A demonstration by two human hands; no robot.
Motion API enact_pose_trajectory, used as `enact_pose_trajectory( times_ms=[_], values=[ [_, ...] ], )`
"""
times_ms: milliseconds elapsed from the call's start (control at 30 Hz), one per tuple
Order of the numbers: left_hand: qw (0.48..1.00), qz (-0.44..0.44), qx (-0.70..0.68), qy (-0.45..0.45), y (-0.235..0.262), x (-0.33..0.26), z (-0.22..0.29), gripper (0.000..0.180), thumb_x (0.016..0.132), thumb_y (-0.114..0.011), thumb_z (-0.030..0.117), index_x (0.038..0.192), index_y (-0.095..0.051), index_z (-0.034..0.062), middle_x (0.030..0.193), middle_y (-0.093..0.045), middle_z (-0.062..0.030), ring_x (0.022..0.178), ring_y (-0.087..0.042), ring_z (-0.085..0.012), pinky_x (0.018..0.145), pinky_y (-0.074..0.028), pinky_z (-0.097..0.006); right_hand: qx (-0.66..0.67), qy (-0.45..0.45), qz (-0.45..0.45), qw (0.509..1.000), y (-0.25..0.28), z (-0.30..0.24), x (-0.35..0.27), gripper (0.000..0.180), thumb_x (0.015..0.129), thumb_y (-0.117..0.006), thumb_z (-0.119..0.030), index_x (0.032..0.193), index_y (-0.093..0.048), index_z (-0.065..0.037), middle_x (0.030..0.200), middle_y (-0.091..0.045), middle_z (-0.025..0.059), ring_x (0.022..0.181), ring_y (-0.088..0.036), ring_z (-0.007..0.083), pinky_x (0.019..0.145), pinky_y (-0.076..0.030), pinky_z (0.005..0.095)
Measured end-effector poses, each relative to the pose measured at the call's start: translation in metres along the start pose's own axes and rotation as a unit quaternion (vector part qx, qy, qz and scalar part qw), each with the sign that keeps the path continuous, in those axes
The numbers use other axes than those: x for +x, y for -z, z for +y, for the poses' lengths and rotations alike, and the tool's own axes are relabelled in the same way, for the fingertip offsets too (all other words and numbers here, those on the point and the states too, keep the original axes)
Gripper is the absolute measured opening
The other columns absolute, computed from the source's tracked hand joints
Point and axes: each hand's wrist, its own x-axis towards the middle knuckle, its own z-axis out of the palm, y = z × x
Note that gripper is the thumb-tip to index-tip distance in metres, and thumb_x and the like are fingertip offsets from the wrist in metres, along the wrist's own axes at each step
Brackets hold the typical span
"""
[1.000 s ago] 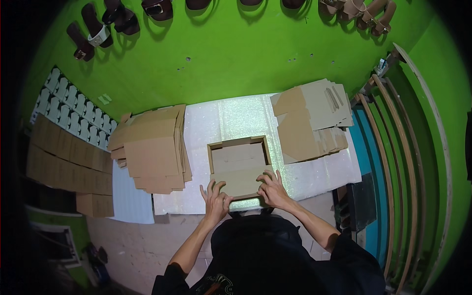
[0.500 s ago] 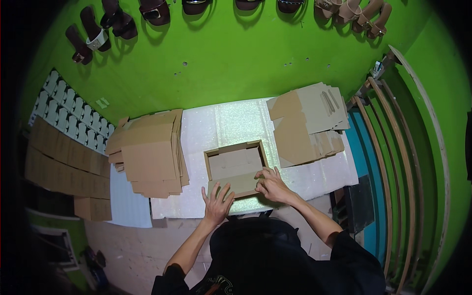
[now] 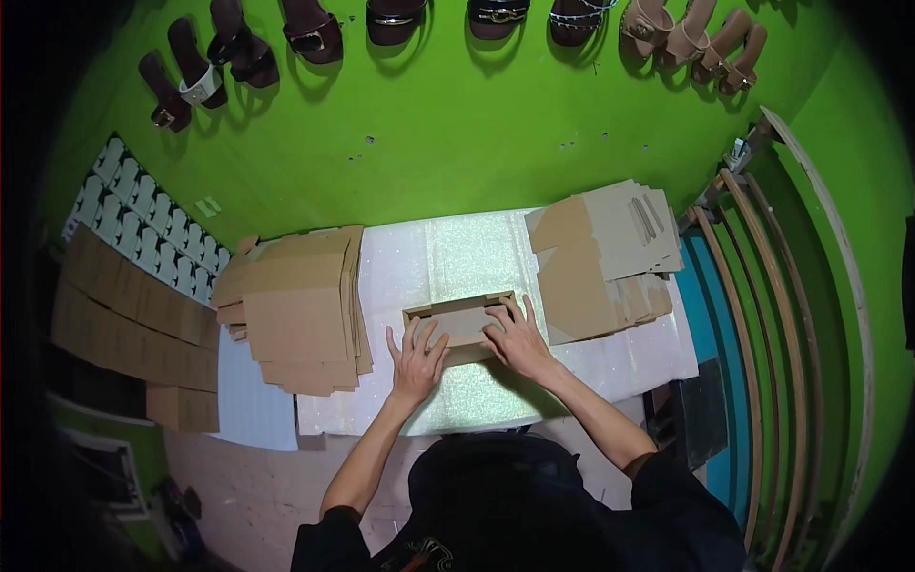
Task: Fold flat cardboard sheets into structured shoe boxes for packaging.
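A small open brown cardboard box [image 3: 461, 353] stands on the white-covered table in front of me. Its near wall is upright, and the hollow behind it shows a greyish inner face. My left hand [image 3: 416, 364] grips the near wall toward its left end, fingers curled over the top edge and the little finger sticking out. At the right end, my right hand [image 3: 518, 343] holds the same wall, with its fingers reaching over into the box. Both hands partly cover the near wall and corners, and the fingertips inside are partly hidden.
Flat cut cardboard sheets lie in a stack [image 3: 300, 319] on the left and another stack [image 3: 581, 272] on the right. Brown boxes [image 3: 133, 315] are piled at far left. Sandals [image 3: 396, 24] hang on the green wall [image 3: 457, 133]. A wooden rack [image 3: 762, 315] stands at right.
The near panel, lying across the box before, is now raised as its near wall. Both hands have moved farther from me over that edge, and the right fingers now reach inside.
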Motion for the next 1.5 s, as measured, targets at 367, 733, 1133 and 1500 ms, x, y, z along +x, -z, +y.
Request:
enact_pose_trajectory(
  times_ms=[367,733,1133,1500],
  values=[
    [0.989,-0.078,-0.085,0.098,-0.065,0.039,-0.047,0.034,0.096,-0.062,0.027,0.125,-0.066,0.0084,0.142,-0.049,-0.0147,0.14,-0.036,-0.037,0.116,-0.011,-0.07,-0.04,-0.026,-0.033,0.998,-0.065,0.058,0.066,0.029,0.097,-0.061,-0.033,0.106,-0.071,-0.008,0.131,-0.056,0.0151,0.135,-0.04,0.04,0.114,-0.022,0.0676],
    [0.98,-0.129,-0.06,0.141,-0.111,0.035,-0.07,0.028,0.1,-0.055,0.029,0.11,-0.064,0.0043,0.137,-0.053,-0.0152,0.138,-0.039,-0.0366,0.115,-0.013,-0.072,0.004,-0.07,-0.081,0.994,-0.104,0.076,0.077,0.033,0.099,-0.058,-0.033,0.105,-0.072,-0.004,0.131,-0.058,0.0147,0.135,-0.042,0.0382,0.114,-0.022,0.066],
    [0.983,-0.08,-0.051,0.157,-0.132,0.014,-0.074,0.03,0.096,-0.062,0.027,0.121,-0.065,0.0096,0.13,-0.058,-0.0117,0.129,-0.049,-0.0346,0.111,-0.021,-0.073,0.028,-0.092,-0.098,0.99,-0.107,0.083,0.067,0.037,0.1,-0.056,-0.034,0.126,-0.062,-0.009,0.132,-0.056,0.0153,0.134,-0.043,0.0384,0.115,-0.024,0.0638],
    [0.975,-0.029,-0.097,0.199,-0.144,0.005,-0.072,0.03,0.095,-0.063,0.025,0.122,-0.067,0.012,0.127,-0.061,-0.0121,0.126,-0.053,-0.0344,0.104,-0.042,-0.05,0.035,-0.119,-0.046,0.991,-0.126,0.083,0.046,0.036,0.106,-0.046,-0.034,0.134,-0.058,-0.015,0.139,-0.053,0.0136,0.138,-0.04,0.0362,0.117,-0.025,0.0575]
  ],
)
